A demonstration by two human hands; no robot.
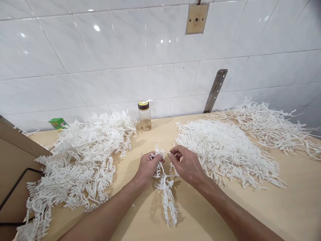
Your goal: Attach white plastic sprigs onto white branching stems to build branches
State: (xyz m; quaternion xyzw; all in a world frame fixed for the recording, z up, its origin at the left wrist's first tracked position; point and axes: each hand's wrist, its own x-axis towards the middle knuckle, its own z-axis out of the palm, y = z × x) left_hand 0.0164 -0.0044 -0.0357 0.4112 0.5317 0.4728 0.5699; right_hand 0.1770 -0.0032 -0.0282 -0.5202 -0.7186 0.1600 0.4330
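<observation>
Between my hands is a white plastic branch (167,195) with feathery, needle-like sprigs; one sprig hangs down toward me. My left hand (149,166) is closed around its upper part, thumb on top. Close by on the right, my right hand (186,164) pinches with thumb and forefinger at a small white piece beside the branch; its exact shape is too small to make out. A large heap of bushy white branches (85,157) lies to the left. To the right spreads a pile of small white sprigs (225,150).
Bare white stems (271,124) lie at the far right. A jar with a dark lid (144,117) stands near the tiled wall (100,87). A green box (58,124) sits behind the left heap. A brown board (17,167) borders the left edge; a metal bracket (216,90) leans at the back.
</observation>
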